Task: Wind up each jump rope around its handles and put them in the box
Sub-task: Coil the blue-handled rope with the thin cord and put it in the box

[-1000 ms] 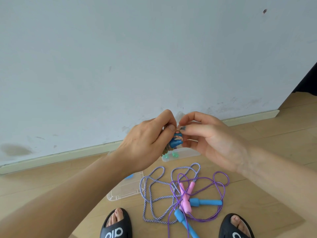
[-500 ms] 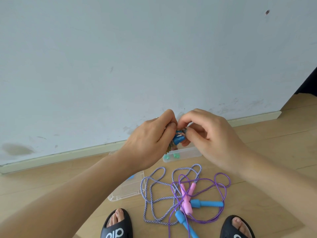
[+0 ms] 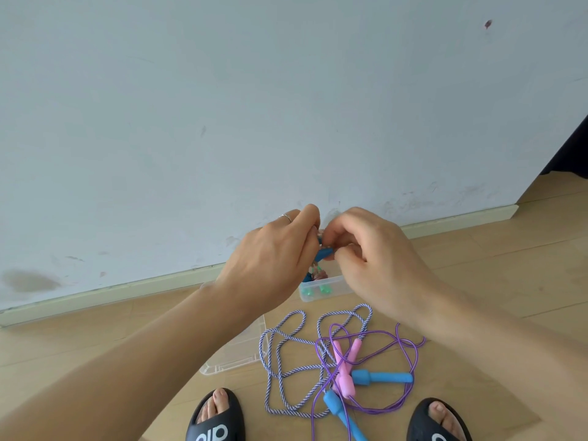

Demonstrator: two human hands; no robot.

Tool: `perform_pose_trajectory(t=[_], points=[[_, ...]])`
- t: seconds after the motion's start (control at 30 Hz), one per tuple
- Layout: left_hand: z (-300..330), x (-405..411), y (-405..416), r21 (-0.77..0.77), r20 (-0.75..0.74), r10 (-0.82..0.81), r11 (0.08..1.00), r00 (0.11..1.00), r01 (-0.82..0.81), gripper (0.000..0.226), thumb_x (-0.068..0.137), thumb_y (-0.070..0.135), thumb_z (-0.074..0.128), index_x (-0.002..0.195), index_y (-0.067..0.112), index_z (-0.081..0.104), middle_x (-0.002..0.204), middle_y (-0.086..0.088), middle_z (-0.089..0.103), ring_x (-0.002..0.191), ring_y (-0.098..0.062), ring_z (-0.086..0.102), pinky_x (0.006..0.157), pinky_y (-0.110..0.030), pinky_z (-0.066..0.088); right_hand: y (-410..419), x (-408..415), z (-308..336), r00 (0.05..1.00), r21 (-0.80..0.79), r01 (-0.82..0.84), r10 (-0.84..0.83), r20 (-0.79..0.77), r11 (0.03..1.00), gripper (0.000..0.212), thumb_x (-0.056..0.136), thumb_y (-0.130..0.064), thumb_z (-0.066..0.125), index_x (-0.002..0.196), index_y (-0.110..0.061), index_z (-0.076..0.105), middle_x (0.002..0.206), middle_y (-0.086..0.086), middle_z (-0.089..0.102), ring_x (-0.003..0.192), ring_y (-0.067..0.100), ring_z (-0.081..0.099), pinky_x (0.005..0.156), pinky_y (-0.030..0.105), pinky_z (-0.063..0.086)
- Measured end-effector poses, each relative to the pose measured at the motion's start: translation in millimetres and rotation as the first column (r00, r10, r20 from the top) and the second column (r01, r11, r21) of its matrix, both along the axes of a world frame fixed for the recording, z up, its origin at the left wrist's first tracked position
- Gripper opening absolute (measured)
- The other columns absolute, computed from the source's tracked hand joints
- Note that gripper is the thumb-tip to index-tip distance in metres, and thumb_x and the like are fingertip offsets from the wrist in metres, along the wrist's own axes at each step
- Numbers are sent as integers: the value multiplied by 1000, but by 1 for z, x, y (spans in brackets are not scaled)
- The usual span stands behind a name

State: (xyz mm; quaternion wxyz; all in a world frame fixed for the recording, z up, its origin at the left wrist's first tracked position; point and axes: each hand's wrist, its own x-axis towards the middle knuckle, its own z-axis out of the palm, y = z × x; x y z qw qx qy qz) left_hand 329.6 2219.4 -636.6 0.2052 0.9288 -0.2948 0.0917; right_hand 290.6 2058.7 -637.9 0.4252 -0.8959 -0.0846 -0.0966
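Pinching smooth blue handle (image 3: 324, 253): left hand (image 3: 270, 262), right hand (image 3: 375, 259), fingers curled.

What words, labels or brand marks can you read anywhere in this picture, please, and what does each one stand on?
"alo", in white letters seen upside down from the camera: on the strap of the black slide sandal on the left foot.
A white mark on the black slide sandal on the right foot: cut off by the picture's edge, not readable.
Nothing readable shows on the clear plastic box, the jump ropes or the wall.
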Motion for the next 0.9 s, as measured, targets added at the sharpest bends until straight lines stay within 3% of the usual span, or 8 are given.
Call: perform_pose_trajectory(t=[0.17,0.27,0.33,0.6,0.73,0.9], points=[[6,1,-1,-53,19,8,999,1000,-7,16,101,31,30,94,23,41,80,5,51,62,-27,51,56,-43,47,-4,1,7,983,307,132,-85,-163,942,18,90,-6,54,88,-23,60,90,-2,71,83,12,71,55,14,51],[3,-1,-3,-76,6,-9,997,1000,10,15,102,29,31,95,23,42,80,5,51,64,-26,52,58,-43,47,-1,1,8,977,355,173,-115,-177,919,7,90,-15,65,85,-21,66,82,-2,72,79,17,71,73,36,60],[1,0,-4,-86,23,-13,996,1000,15,15,103,28,31,95,22,43,81,5,51,63,-27,52,58,-43,47,2,2,8,972,389,201,-135,-190,899,5,89,-15,67,86,-19,69,81,-1,73,80,16,70,74,43,60],[-3,-2,-11,-70,94,-49,996,994,56,14,103,27,35,98,16,42,83,1,51,64,-28,48,63,-39,37,4,10,13,931,480,348,-237,-277,806,8,82,-13,70,86,-19,68,81,2,74,84,22,72,82,46,59],[-5,-4,-11,-15,101,-64,998,993,66,23,97,33,48,112,16,44,91,2,52,68,-23,50,63,-29,25,0,18,13,900,511,416,-259,-351,752,14,79,-13,71,89,-19,66,91,4,74,94,23,71,86,45,59],[-9,2,-12,72,160,-97,994,982,86,35,96,37,50,120,12,45,100,-1,54,70,-24,53,69,-33,38,-7,25,13,869,540,459,-232,-437,706,21,72,-11,73,91,-15,65,98,10,74,94,27,72,91,46,57]])
